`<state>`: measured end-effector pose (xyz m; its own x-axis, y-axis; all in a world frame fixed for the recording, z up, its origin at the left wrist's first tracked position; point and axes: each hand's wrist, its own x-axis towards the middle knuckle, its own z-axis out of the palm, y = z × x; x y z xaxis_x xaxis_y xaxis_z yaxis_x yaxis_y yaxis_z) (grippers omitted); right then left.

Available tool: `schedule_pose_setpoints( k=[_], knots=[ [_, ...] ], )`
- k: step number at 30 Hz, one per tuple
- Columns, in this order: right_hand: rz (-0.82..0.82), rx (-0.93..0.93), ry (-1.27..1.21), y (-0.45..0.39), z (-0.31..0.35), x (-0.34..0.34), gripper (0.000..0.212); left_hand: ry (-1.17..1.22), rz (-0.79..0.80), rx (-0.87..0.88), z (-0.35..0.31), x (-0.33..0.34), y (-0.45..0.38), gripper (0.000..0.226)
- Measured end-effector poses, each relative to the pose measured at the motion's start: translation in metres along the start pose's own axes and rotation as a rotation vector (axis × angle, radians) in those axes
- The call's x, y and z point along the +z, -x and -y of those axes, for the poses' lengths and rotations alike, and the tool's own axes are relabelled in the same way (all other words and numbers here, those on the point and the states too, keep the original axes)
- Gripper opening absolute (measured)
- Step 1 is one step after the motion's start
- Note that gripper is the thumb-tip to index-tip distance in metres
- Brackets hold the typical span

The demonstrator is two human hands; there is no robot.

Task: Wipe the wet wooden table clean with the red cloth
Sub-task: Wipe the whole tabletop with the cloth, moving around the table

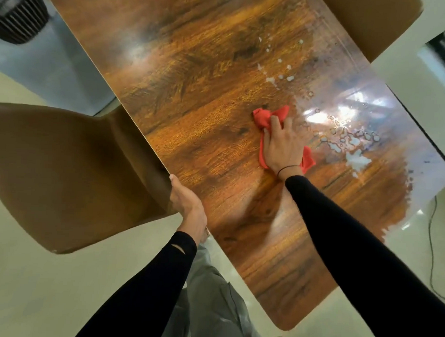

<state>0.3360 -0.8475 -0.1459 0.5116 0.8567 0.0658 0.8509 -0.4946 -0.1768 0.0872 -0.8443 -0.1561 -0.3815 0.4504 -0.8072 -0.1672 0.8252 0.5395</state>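
We are pressing the red cloth (266, 119) flat on the worktop (193, 104) with our open right hand (280, 142), our left hand (187, 205) is gripping the near edge, and the water puddles (353, 145) are lying just right of the cloth.

Bright indoor light, white glare on wet table (192, 132) (right side), soft blur, wide-angle edge warping

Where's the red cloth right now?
In the head view the red cloth lies on the wooden table, right of centre, pressed flat under the right hand, at the edge of the water puddles to its right.
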Motion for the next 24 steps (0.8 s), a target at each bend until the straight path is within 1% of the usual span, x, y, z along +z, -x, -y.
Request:
schedule_pose_setpoints(
  k=[3,6,8,10,12,15,18,21,24],
  knots=[
    [0.043,-0.084,-0.035,0.051,0.041,0.005,0.029,0.018,0.017,0.005,0.008,-0.003,0.009,0.074],
    [0.094,-0.205,-0.049,0.113,0.077,0.011,0.033,0.038,0.047,0.01,0.017,-0.009,0.019,0.075],
    [0.128,-0.307,-0.036,0.14,0.083,0.011,0.038,0.064,0.077,0.017,0.023,-0.015,0.024,0.073],
    [0.133,-0.376,-0.034,0.143,0.073,0.005,0.038,0.093,0.112,0.036,0.032,-0.021,0.029,0.069],
    [0.133,-0.35,-0.036,0.129,0.053,-0.001,0.033,0.096,0.129,0.051,0.043,-0.028,0.035,0.067],
    [0.055,-0.167,-0.007,0.092,0.004,-0.008,0.027,0.118,0.148,0.035,0.061,-0.035,0.042,0.066],
    [0.02,-0.043,0.016,0.066,-0.039,-0.012,0.031,0.147,0.175,0.007,0.082,-0.038,0.045,0.071],
    [0.016,-0.029,0.05,0.073,-0.036,-0.006,0.035,0.178,0.2,-0.017,0.094,-0.043,0.057,0.075],
    [0.048,-0.07,-0.015,0.112,-0.011,-0.009,0.032,0.244,0.219,0.007,0.104,-0.047,0.073,0.07]
  ],
)
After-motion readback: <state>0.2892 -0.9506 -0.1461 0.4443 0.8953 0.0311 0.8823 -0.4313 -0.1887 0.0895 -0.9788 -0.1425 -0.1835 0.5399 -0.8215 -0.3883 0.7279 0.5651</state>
